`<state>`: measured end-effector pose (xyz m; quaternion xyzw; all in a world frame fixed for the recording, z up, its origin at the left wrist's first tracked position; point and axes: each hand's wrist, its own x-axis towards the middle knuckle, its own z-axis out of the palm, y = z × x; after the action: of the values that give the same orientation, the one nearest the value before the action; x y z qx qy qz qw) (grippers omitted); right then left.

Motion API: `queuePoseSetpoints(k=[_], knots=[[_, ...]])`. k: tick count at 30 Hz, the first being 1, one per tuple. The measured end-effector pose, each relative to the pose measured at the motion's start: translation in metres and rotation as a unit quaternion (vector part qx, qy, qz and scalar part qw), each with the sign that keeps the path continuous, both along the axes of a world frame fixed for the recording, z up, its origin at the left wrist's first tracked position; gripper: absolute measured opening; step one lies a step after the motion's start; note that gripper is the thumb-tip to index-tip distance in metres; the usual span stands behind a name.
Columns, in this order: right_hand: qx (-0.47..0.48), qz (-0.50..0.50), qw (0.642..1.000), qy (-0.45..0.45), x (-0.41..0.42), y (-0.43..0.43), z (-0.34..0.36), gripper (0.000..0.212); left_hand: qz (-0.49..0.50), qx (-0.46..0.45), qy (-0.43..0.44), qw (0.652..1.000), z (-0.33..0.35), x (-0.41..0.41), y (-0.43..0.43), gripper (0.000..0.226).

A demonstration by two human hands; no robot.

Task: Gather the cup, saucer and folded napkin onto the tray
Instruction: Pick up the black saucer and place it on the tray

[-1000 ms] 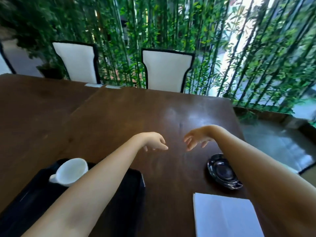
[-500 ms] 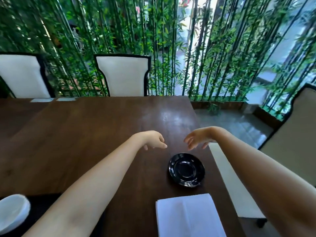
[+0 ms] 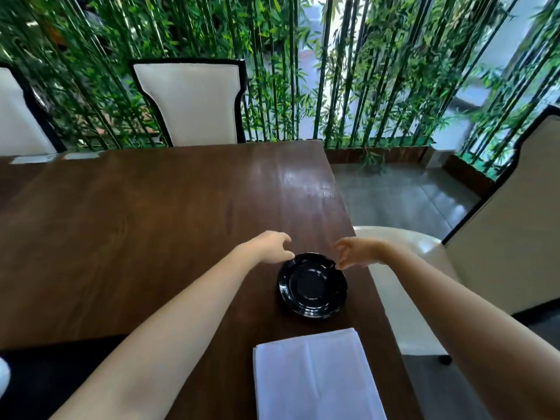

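A glossy black saucer (image 3: 312, 285) lies on the dark wooden table (image 3: 151, 213) near its right edge. My left hand (image 3: 269, 247) hovers at the saucer's far left rim, fingers apart and curled, holding nothing. My right hand (image 3: 354, 253) reaches the far right rim, fingertips at or just touching it, also holding nothing. A folded white napkin (image 3: 315, 377) lies flat just in front of the saucer. The black tray (image 3: 51, 377) shows at the bottom left, partly under my left forearm. Only a sliver of the white cup (image 3: 3, 375) appears at the left border.
A cream chair (image 3: 403, 286) stands close against the table's right side, with its tall back (image 3: 512, 225) further right. Two white chair backs (image 3: 191, 101) line the far side. Bamboo stems (image 3: 303, 65) stand beyond them. Two small white cards (image 3: 54, 157) lie at the far left.
The view has swung right, so the saucer and napkin sit more central and the cup has nearly left the frame. Both hands have dropped closer to the saucer's far rim.
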<state>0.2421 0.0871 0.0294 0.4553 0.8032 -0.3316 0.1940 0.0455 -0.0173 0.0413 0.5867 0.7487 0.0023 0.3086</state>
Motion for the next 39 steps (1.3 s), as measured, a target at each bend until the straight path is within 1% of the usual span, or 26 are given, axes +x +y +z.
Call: queuePoseSetpoints(k=[4, 8, 12, 15, 19, 24, 29, 32, 36, 39], knots=[[0.042, 0.004, 0.999, -0.004, 0.006, 0.000, -0.031, 0.079, 0.016, -0.002, -0.008, 1.000, -0.023, 0.001, -0.001, 0.056], [0.049, -0.001, 0.999, 0.011, 0.011, -0.001, -0.056, 0.076, 0.035, 0.001, -0.019, 0.999, -0.048, 0.005, -0.006, 0.057], [0.052, -0.008, 0.997, 0.052, 0.015, -0.003, -0.074, 0.070, 0.058, 0.017, -0.026, 0.998, -0.070, 0.013, -0.012, 0.057], [0.058, -0.023, 0.994, 0.088, 0.019, -0.007, -0.084, 0.070, 0.086, 0.033, -0.032, 0.995, -0.084, 0.018, -0.018, 0.057], [0.042, -0.044, 0.990, 0.130, 0.024, -0.015, -0.094, 0.072, 0.125, 0.073, -0.048, 0.988, -0.097, 0.024, -0.025, 0.061], [0.061, -0.082, 0.980, 0.173, 0.026, -0.026, -0.101, 0.074, 0.177, 0.103, -0.095, 0.974, -0.106, 0.031, -0.030, 0.064], [0.070, -0.104, 0.973, 0.192, 0.027, -0.033, -0.107, 0.071, 0.216, 0.133, -0.140, 0.957, -0.112, 0.036, -0.033, 0.064], [0.056, -0.125, 0.968, 0.212, 0.029, -0.034, -0.111, 0.069, 0.223, 0.143, -0.147, 0.953, -0.114, 0.036, -0.034, 0.063], [0.007, -0.176, 0.949, 0.263, 0.033, -0.036, -0.116, 0.068, 0.226, 0.155, -0.162, 0.948, -0.116, 0.033, -0.036, 0.062], [0.016, -0.189, 0.942, 0.276, 0.034, -0.037, -0.118, 0.067, 0.232, 0.161, -0.176, 0.943, -0.118, 0.033, -0.037, 0.060]])
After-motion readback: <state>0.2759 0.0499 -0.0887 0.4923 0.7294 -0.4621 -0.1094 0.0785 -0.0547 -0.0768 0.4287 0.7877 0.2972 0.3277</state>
